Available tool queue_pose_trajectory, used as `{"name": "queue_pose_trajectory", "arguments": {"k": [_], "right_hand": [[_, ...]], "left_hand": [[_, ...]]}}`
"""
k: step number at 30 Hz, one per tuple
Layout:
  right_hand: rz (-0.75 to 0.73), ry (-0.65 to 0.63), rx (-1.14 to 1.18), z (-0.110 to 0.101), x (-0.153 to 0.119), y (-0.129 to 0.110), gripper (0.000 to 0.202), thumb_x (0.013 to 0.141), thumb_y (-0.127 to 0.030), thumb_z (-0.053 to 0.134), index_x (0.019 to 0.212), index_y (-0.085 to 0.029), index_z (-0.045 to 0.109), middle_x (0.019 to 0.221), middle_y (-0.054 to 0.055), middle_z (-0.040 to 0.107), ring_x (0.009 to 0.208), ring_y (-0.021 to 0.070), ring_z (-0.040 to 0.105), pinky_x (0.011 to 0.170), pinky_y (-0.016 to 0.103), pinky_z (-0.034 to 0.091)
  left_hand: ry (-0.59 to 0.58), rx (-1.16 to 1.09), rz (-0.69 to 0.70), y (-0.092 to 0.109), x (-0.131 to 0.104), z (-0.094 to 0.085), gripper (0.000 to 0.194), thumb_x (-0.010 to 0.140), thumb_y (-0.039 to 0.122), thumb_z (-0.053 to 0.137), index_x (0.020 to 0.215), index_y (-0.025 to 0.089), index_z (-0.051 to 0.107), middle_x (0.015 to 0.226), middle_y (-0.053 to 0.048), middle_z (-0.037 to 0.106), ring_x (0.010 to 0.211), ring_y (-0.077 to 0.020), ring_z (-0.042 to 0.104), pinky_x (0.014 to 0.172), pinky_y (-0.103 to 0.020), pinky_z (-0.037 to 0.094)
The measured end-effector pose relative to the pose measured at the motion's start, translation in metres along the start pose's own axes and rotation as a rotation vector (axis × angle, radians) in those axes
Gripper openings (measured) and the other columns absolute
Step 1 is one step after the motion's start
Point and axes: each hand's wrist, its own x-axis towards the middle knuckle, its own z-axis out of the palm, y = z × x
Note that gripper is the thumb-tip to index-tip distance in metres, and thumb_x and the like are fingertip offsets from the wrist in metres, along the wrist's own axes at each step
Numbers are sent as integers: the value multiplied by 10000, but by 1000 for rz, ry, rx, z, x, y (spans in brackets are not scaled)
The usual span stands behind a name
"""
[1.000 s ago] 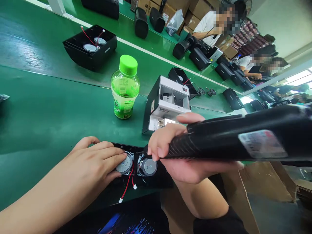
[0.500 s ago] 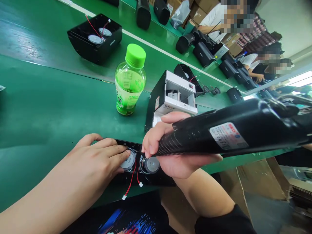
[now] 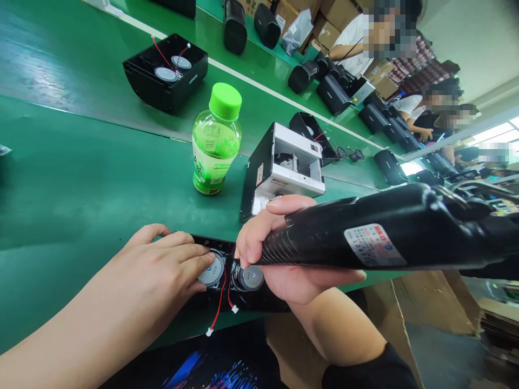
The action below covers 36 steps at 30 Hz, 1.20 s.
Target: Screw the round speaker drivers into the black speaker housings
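My left hand (image 3: 162, 275) lies over the left part of a black speaker panel (image 3: 247, 302), its fingers bent across it and pressed down at a round speaker driver (image 3: 213, 272). Its palm side is hidden. A second speaker driver (image 3: 250, 277) sits to the right, and red wires with white plugs (image 3: 210, 331) trail from the pair over the near edge. My right hand (image 3: 279, 248) is closed around a black electric screwdriver (image 3: 324, 232), held nearly level above the panel. The screwdriver's tip is hidden behind my fingers.
Beyond my hands stand a green-capped drink bottle (image 3: 217, 140) and a white-and-black screw feeder (image 3: 284, 167). A black speaker box (image 3: 166, 73) with two drivers lies at the back left. Several dark speakers (image 3: 334, 94) line the far table, where people (image 3: 352, 46) sit. Cardboard (image 3: 421, 302) is at lower right.
The view has shifted slightly, so the background sits a little lower in it. Both hands keep their hold; the screwdriver's rear end appears slightly lower.
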Motion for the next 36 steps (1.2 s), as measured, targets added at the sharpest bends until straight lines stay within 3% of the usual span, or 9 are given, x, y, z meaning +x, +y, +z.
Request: {"name": "queue_pose_trajectory", "arguments": {"k": [5, 9, 22, 25, 28, 31, 34, 36], "right_hand": [[-88, -4, 86, -3, -6, 4, 708, 1077, -952, 836, 1412, -333, 910, 773, -8, 840, 562, 219, 753, 573, 348, 667], [-124, 38, 74, -2, -5, 1, 673, 1091, -956, 814, 1367, -348, 904, 725, -35, 810, 515, 212, 714, 534, 331, 632], [-42, 84, 101, -5, 4, -5, 744, 975, -1031, 872, 1275, -350, 864, 699, -49, 811, 497, 225, 726, 526, 354, 673], [-15, 63, 83, -9, 5, -7, 773, 964, -1068, 840, 1286, -366, 830, 689, -65, 791, 482, 221, 712, 512, 350, 661], [-38, 85, 61, -15, 5, -16, 743, 985, -1068, 819, 1316, -403, 850, 703, -71, 788, 479, 210, 699, 497, 341, 643], [-114, 135, 34, -27, 3, -41, 660, 1052, -986, 843, 1362, -409, 920, 752, -51, 828, 530, 208, 739, 537, 366, 674], [-158, 164, -44, -46, 3, -75, 559, 1087, -878, 912, 1318, -374, 975, 762, -25, 850, 575, 217, 771, 588, 398, 700], [-188, 223, -108, -58, 7, -95, 506, 1064, -838, 970, 1248, -367, 990, 744, -29, 840, 573, 203, 753, 606, 388, 692]], "left_hand": [[26, -26, -20, 0, -2, 1, 216, 1234, 277, 688, 1227, 331, 897, 1143, -4, 986, 989, -304, 851, 996, -524, 434], [19, -1, -12, 2, -1, 1, 235, 1252, 273, 662, 1246, 319, 892, 1151, -5, 989, 1003, -302, 854, 997, -532, 445], [48, 6, -9, 9, 2, 0, 323, 1323, 333, 565, 1231, 326, 874, 1128, -10, 968, 981, -281, 846, 979, -538, 460], [110, 90, -32, 18, 12, -5, 367, 1312, 276, 539, 1139, 318, 860, 1033, -25, 875, 932, -271, 777, 1073, -556, 467], [25, 222, -11, 28, 31, -4, 307, 1149, 174, 658, 929, 305, 828, 939, -63, 758, 901, -314, 708, 1075, -604, 527], [-76, 357, -44, 40, 50, 10, 235, 948, 122, 782, 777, 274, 838, 1096, -165, 845, 1148, -421, 802, 1195, -707, 621], [-133, 430, -128, 51, 61, 29, 226, 931, 125, 780, 839, 230, 958, 1459, -282, 902, 1530, -560, 789, 1399, -874, 539], [-195, 425, -178, 54, 63, 37, 257, 938, 133, 765, 902, 206, 1008, 1551, -339, 884, 1597, -629, 770, 1399, -959, 506]]}}
